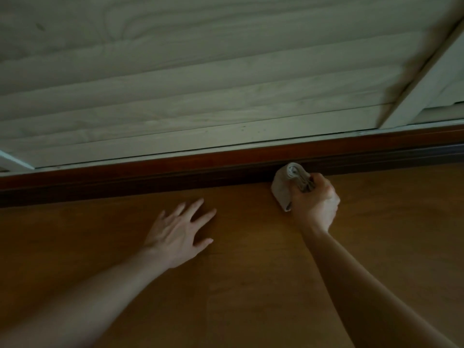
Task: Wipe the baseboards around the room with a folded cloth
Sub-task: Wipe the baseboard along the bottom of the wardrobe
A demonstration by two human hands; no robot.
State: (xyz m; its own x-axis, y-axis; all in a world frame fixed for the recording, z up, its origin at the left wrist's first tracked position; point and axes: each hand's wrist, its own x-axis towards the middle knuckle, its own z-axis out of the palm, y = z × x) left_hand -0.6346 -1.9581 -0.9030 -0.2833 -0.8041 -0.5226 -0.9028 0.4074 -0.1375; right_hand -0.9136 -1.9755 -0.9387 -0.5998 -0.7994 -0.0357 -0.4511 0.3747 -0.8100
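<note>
Mid-wipe on this wall section. Right hand (315, 200) is clenched around the folded cloth (285, 185), fingers curled over the bunched folds, so the grasp looks firm. The cloth sticks out ahead of the knuckles, its top end pressed against the dark baseboard (150, 177) and its lower end touching or nearly touching the wood floor (251, 272); too dim to say which. Left hand (179, 232) is well off to the left of the grip, released, fingers spread flat on the floor, apparently a brace and not holding anything. Beyond the grip, above the baseboard, sits a pale slatted panel (200, 84). Wipe direction can't be told. Next move, as I judge it: slide the cloth along the board, keeping contact pressure, and shift the bracing hand to follow. Untouched-looking runs extend both sides of the grip, so plenty is left.
</note>
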